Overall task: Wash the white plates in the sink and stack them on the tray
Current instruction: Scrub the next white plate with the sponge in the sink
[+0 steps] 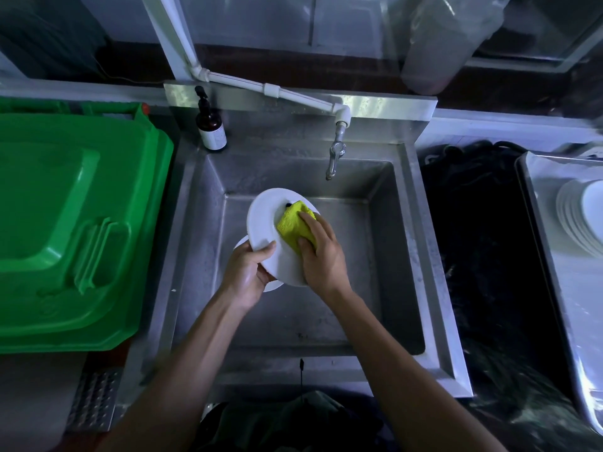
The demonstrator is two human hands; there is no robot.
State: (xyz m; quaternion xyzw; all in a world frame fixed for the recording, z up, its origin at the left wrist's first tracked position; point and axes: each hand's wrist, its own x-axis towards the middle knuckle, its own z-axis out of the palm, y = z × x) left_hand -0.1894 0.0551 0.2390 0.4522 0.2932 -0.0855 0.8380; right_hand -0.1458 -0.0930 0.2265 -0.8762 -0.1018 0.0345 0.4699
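Over the steel sink [385, 243] my left hand [248, 272] grips the near edge of a white plate [264, 220], thumb on its face, and holds it tilted. My right hand [321, 256] presses a yellow sponge [293, 223] against the plate's right side, fingers curled over the sponge. A second white plate [240, 245] lies under the held one, mostly hidden. At the far right a stack of several white plates [577, 220] rests on a steel tray [538, 197].
A tap [336, 158] on a white pipe hangs over the sink's back, no water visible. A brown pump bottle [211, 125] stands at the sink's back left corner. A green bin lid [75, 223] lies left; a black bag-lined bin [483, 243] sits between sink and tray.
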